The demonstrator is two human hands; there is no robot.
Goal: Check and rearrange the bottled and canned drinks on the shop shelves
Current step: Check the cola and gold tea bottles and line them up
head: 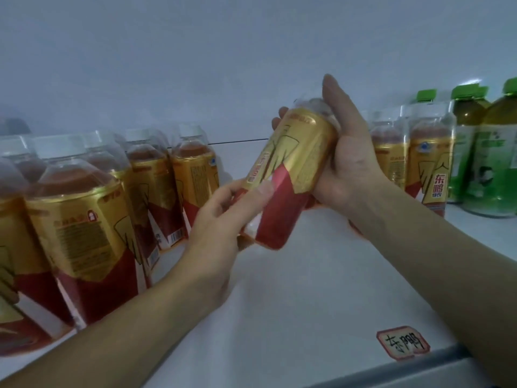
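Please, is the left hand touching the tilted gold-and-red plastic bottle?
Touching: head view shows the left hand gripping the tilted gold-and-red plastic bottle near its base.

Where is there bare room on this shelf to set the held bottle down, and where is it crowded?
The bare white shelf lies below the held bottle, between the gold-and-red bottles on the left and the gold pair on the right, forward to the handwritten tag. The left block is packed tight; green bottles crowd the far right.
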